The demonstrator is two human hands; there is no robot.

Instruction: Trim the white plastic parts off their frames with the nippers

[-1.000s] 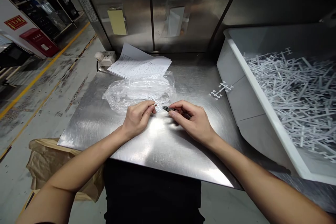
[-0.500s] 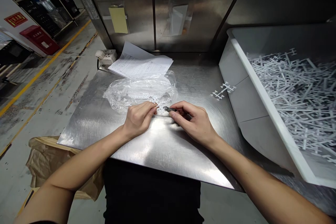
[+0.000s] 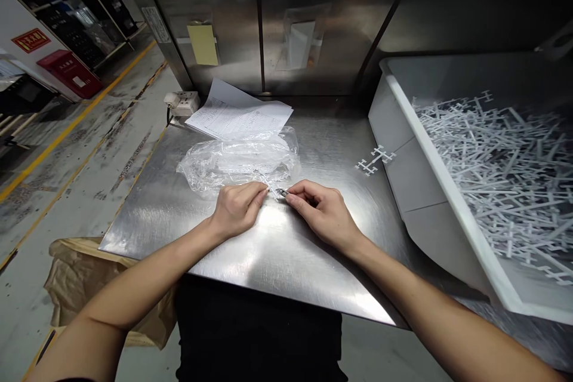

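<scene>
ok so main diff vs a sec ago: the gap's basically gone. R hand has the dark tool pinched btwn thumb + fingers, and its tip is now right up at the white plastic part, where there was a bit of space b4. can't tell if they're touching tho. L hand has its fingers pinching that part over the table, by the near edge of the clear bag. imo the tool's now in position to work on it. Loose white piece next to the grey bin hasn't budged. Text-wise: red sign w/ yellow characters, too blurry 4 me; printed sheets + white label r too small. No brands readable tbh.
</scene>
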